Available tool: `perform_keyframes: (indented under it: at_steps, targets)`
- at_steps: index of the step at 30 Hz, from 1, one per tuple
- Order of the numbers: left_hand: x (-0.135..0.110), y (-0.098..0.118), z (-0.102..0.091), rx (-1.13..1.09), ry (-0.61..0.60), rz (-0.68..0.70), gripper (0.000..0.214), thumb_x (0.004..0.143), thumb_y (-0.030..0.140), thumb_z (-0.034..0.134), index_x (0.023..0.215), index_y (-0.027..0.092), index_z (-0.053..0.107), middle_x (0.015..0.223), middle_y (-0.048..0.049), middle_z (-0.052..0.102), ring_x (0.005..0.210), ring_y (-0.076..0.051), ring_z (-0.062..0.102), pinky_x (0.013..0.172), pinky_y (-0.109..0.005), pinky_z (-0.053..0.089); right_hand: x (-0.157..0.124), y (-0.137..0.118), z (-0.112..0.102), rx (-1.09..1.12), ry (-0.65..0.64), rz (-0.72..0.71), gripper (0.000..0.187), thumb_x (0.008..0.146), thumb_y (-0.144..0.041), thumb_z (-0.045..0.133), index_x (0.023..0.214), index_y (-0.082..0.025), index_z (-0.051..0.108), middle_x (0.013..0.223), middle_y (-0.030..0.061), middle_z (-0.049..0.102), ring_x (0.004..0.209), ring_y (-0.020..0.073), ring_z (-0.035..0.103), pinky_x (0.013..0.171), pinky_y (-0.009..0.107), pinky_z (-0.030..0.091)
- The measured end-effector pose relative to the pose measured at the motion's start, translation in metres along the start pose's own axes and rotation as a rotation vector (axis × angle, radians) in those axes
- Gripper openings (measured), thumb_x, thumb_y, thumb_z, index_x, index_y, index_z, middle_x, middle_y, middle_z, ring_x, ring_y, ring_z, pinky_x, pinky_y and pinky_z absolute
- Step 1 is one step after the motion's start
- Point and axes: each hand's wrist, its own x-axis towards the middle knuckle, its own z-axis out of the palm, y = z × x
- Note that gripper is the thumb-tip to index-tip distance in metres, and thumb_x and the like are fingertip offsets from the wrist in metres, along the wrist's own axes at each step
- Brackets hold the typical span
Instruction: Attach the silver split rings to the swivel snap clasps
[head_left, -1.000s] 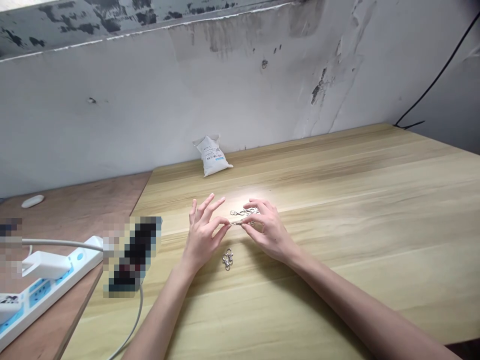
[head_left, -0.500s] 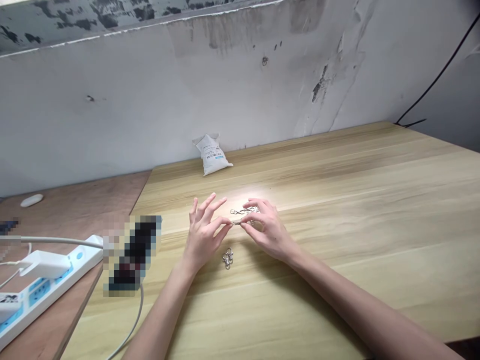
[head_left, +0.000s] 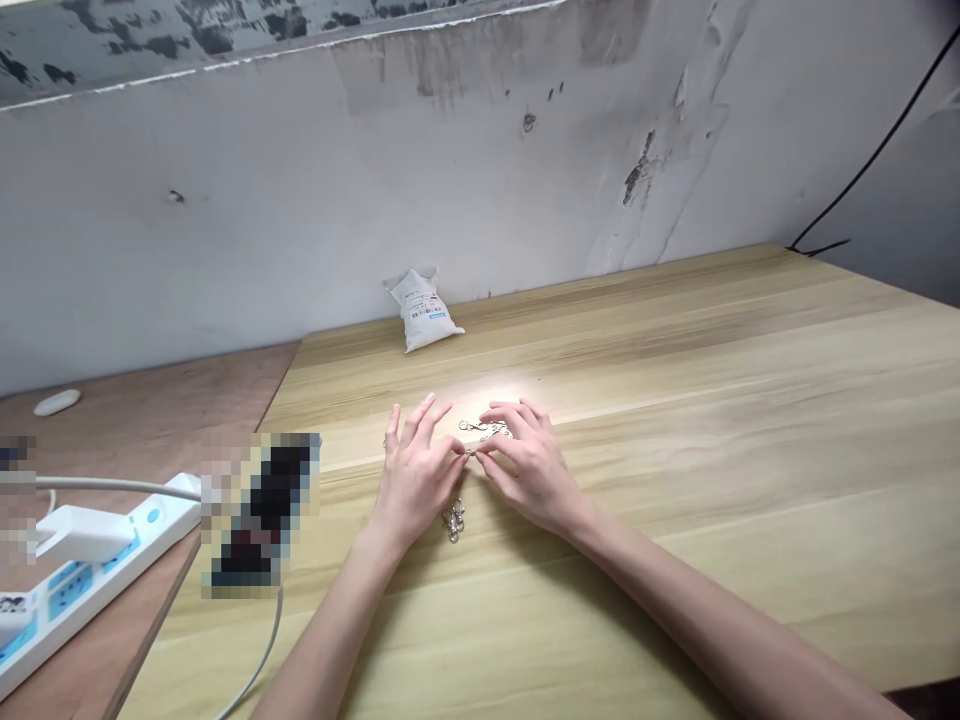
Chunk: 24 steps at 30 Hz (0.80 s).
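My left hand (head_left: 416, 478) pinches one end of a small silvery metal clasp (head_left: 470, 453) between thumb and forefinger, its other fingers raised and spread. From the opposite side, the thumb and forefinger of my right hand (head_left: 534, 462) are closed on the clasp too. The fingertips hide most of it. Just beyond, partly behind my right fingers, lie several metal clasps with chain links (head_left: 480, 427) on the wooden table (head_left: 675, 430). A little heap of swivel clasps (head_left: 454, 520) rests nearer to me, below my left thumb.
A white plastic parcel (head_left: 427, 312) sits by the wall at the back. On the left are a blurred-out phone-like object (head_left: 262, 515) with a cable, a white power strip (head_left: 82, 585) with chargers, and a small white oval object (head_left: 57, 402) on a browner tabletop.
My hands have drawn closer together and slightly nearer to me, and the fingertips now cover more of the clasp. The loose clasps stay put; the view has shifted slightly.
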Motion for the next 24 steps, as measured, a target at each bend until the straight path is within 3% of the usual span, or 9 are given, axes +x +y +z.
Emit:
perform_keyframes:
  at_steps: [4,6,16,24]
  targets:
    - [-0.0017,-0.0092,0.0003,-0.137,-0.05,-0.058,0.02,0.09,0.034,0.06,0.108,0.029,0.067,0.14,-0.0071,0.053,0.14,-0.03,0.037,0.114,-0.065,0.023,0.0014,0.0046,-0.0051,0.067,0.046,0.069,0.008,0.089,-0.02,0.061,0.086,-0.023,0.068,0.113,0.0083,0.064,0.116,0.0263,0.054,0.103,0.051,0.037]
    - [-0.002,-0.0101,0.0019,-0.174,-0.051,-0.056,0.021,0.09,0.033,0.059,0.11,0.032,0.067,0.141,-0.0055,0.052,0.141,-0.03,0.035,0.114,-0.065,0.023,0.0018,0.0043,-0.0064,0.094,0.054,0.076,0.009,0.089,-0.02,0.061,0.086,-0.023,0.068,0.113,0.0077,0.064,0.116,0.026,0.055,0.103,0.051,0.036]
    - [-0.0005,-0.0119,-0.0011,-0.209,0.04,-0.067,0.013,0.092,0.027,0.058,0.091,0.029,0.071,0.139,-0.0039,0.054,0.141,-0.028,0.035,0.115,-0.063,0.02,0.0011,0.0059,-0.004,0.107,0.053,0.085,0.007,0.088,-0.02,0.063,0.086,-0.024,0.069,0.118,0.0068,0.063,0.124,0.0263,0.051,0.111,0.053,0.029]
    - [0.0015,-0.0038,-0.0064,-0.039,0.032,0.015,0.012,0.088,0.022,0.057,0.079,0.022,0.066,0.138,-0.0073,0.056,0.141,-0.029,0.037,0.117,-0.061,0.019,0.0008,0.0023,-0.0004,0.071,0.032,0.087,0.008,0.088,-0.018,0.061,0.084,-0.023,0.067,0.116,0.0071,0.064,0.122,0.026,0.052,0.11,0.054,0.03]
